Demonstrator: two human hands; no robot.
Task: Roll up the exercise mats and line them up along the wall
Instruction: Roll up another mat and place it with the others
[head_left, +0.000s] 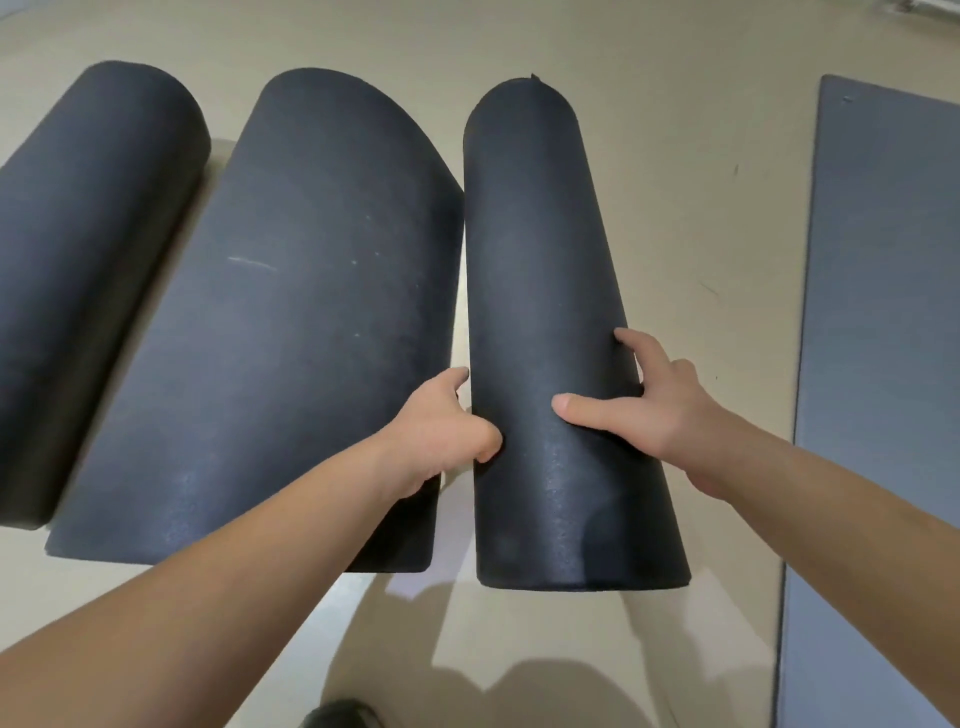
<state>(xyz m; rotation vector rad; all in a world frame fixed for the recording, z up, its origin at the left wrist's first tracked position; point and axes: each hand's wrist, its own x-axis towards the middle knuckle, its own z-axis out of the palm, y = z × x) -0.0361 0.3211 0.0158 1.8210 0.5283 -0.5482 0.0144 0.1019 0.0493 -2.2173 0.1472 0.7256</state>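
Fingers (631, 343) of the right hand (660, 405) are spread and curled round the right flank of the rolled mat (545, 291) I am watching, the thumb (576, 408) laid flat across its top; on the other side the left hand (441, 426) presses in against the roll's left flank, its thumb hooked on the surface and its other fingers tucked down into the narrow gap, where I cannot see them; so both hands clasp this one roll between them, neither closed into a fist. From my seat the roll lies lengthwise away from the camera on the pale floor (701, 218), its near end towards the person; just beside it on the left lies a second, fatter rolled mat (291, 312), the two nearly touching at mid-length; further left is a third rolled mat (88, 249), slightly apart from the second. Well off to the right a flat mat (883, 312) lies unrolled on the floor. At the bottom edge a dark shoe (340, 714) shows.
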